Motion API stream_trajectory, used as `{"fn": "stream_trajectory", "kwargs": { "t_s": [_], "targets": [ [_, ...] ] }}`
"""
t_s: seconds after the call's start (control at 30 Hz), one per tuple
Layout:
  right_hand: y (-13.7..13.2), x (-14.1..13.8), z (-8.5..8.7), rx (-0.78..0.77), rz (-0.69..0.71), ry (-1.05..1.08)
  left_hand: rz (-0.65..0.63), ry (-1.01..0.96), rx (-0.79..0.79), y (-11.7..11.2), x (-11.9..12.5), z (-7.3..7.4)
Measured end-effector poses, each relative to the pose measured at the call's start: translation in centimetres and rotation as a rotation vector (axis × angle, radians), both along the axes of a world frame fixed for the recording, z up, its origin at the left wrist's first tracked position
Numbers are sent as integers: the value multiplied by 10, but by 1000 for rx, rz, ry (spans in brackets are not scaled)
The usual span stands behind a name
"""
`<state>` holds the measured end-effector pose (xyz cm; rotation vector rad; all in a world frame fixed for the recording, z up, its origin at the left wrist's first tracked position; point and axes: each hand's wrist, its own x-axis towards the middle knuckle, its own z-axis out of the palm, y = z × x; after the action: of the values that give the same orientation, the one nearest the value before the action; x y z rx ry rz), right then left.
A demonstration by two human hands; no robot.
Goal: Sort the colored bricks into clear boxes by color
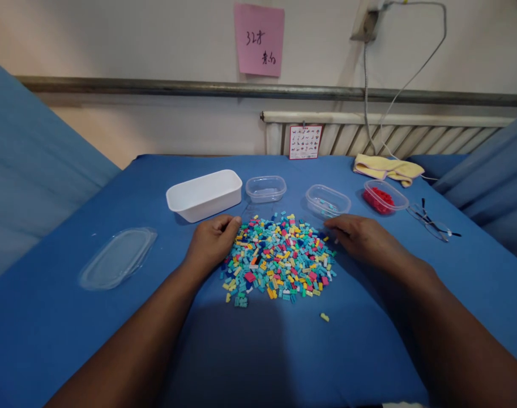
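Note:
A spread heap of tiny building bricks [283,255] in blue, yellow, pink, green and white lies on the blue cloth between my hands. My left hand [212,241] rests at the heap's left edge, fingers curled with the thumb against them; whatever they hold is hidden. At the upper right edge, my right hand [362,235] has its fingers drawn together, pointing left, and I cannot make out anything in the grip. Just behind those fingers stands a clear plastic container [344,196] with several light blue bricks inside. One yellow brick [324,317] lies apart, in front of the heap.
Behind the heap are a white tub [207,199] and a clear container [265,194]. A container of red bricks [379,199], glasses [432,221] and a yellow cloth [385,167] lie right. Clear lids [118,258] lie left. A radiator [347,133] borders the far edge.

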<state>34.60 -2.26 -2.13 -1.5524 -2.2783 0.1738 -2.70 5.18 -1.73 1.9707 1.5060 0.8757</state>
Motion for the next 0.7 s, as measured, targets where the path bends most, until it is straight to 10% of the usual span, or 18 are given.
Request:
{"fn": "stream_trajectory", "kwargs": {
  "t_s": [0.7],
  "targets": [
    [3, -10, -4, -6, -42, -8, -21, 13, 9, 5, -5, -6]
  ]
}}
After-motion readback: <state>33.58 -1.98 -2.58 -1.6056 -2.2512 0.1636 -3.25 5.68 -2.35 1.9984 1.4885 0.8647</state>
